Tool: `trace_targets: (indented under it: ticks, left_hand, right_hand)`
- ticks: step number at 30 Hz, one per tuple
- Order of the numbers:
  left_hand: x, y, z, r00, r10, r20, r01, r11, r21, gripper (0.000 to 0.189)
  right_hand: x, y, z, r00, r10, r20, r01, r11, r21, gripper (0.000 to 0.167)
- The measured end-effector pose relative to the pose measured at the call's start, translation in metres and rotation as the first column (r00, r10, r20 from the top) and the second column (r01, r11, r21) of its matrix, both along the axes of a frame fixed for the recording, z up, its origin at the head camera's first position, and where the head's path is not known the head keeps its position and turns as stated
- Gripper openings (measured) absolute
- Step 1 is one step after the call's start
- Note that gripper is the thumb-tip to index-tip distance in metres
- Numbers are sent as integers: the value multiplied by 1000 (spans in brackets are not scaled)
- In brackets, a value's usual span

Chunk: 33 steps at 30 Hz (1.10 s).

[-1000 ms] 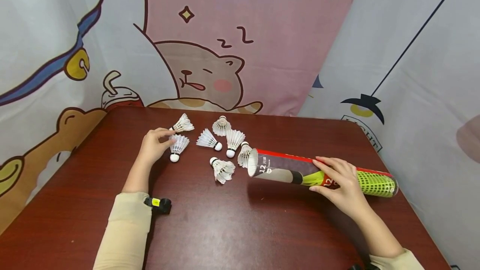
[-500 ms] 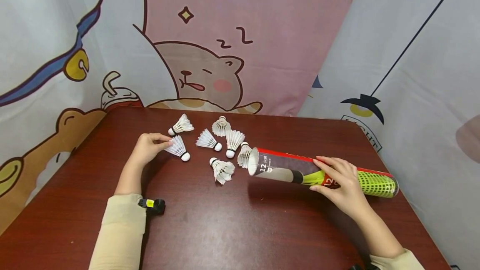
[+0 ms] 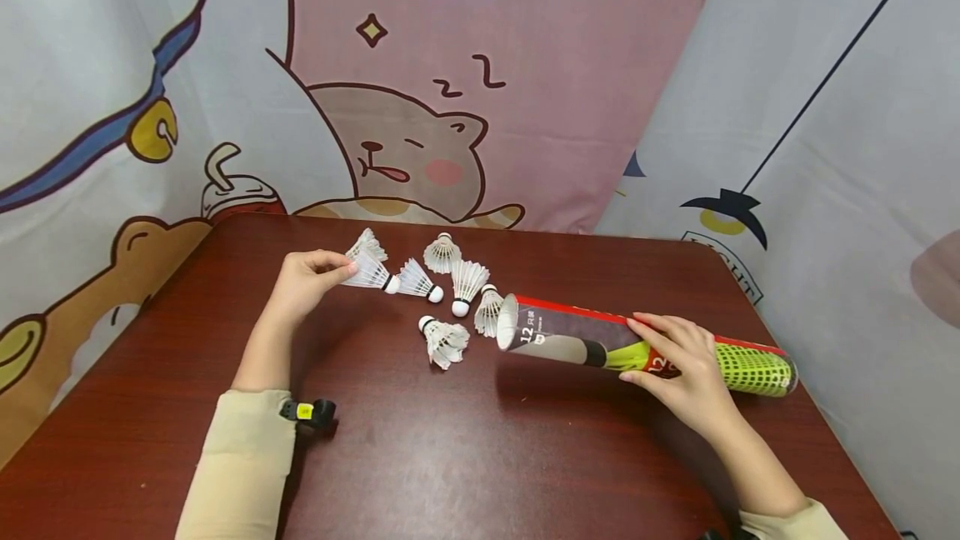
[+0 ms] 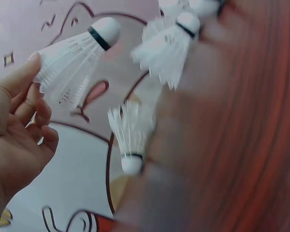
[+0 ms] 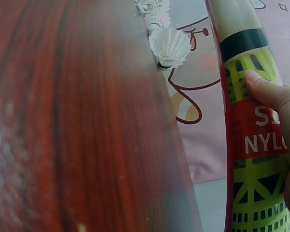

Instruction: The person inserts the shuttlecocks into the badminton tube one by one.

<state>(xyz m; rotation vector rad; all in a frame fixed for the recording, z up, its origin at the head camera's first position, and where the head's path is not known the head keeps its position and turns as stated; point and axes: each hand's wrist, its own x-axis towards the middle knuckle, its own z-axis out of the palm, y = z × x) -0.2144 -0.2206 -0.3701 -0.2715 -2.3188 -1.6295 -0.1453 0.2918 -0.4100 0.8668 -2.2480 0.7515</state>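
Observation:
My left hand (image 3: 306,283) pinches a white shuttlecock (image 3: 371,273) by the open edge of its skirt, thumb against fingers. Its cork with a dark band points right; in the left wrist view the held shuttlecock (image 4: 75,58) appears raised above the tabletop. Over on the right, my right hand (image 3: 686,369) grips a long shuttlecock tube (image 3: 555,332) from above around its middle. The tube's open mouth (image 3: 507,323) faces left towards the loose shuttlecocks. In the right wrist view the thumb (image 5: 266,89) lies across the tube's yellow-green print.
Several loose shuttlecocks lie at the back middle of the brown table (image 3: 420,457); one (image 3: 444,342) sits nearer than the others, and another (image 3: 491,311) lies beside the tube's mouth. A shuttlecock (image 3: 367,244) is partly covered by the held one. A cartoon curtain (image 3: 555,107) hangs behind.
My left hand has taken hold of a shuttlecock, turned its cork from facing the near side to facing right, and lifted it. The right hand and tube have stayed put.

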Motion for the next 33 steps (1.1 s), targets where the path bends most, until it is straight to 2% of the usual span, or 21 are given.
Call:
trace_targets:
  ticks: [2,5,9,12,15,19,25,30,33]
  left_hand:
    - [7,12,11,1000,-6,-21,7,999,46,16]
    - [10,28,16,999,-5,-49,11,993,120,15]
    - [14,51,21,996,-17,-91,34,980,194,9]
    - [19,66,24,993,-40,-107,64,971,231,3]
    - [19,78,19,991,-71,-110,98,960,262,5]
    - [17,92,9,982,-129,-138,165,943,290,11]
    - [23,115,4,957,-200,-208,258,917,304,8]
    - [28,133,-4,940,-254,-228,317,898,307,6]
    - [30,141,-10,937,-264,-230,329,886,326,7]
  right_hand:
    - [0,0,0,1000,-7,-2,7,1000,4,70]
    - [0,1,0,1000,-17,14,17,1000,12,72]
    - [1,1,1,999,-32,44,31,999,24,81]
    - [1,1,1,999,-36,31,35,999,17,75]
    - [0,1,0,999,-36,7,36,999,3,70]
    - [1,1,-1,998,-51,28,51,999,6,71]
    - [2,1,1,997,-66,47,65,998,13,72]
    - [1,1,1,998,-54,17,54,999,1,70]
    - [0,0,1,999,-49,21,49,999,2,70]
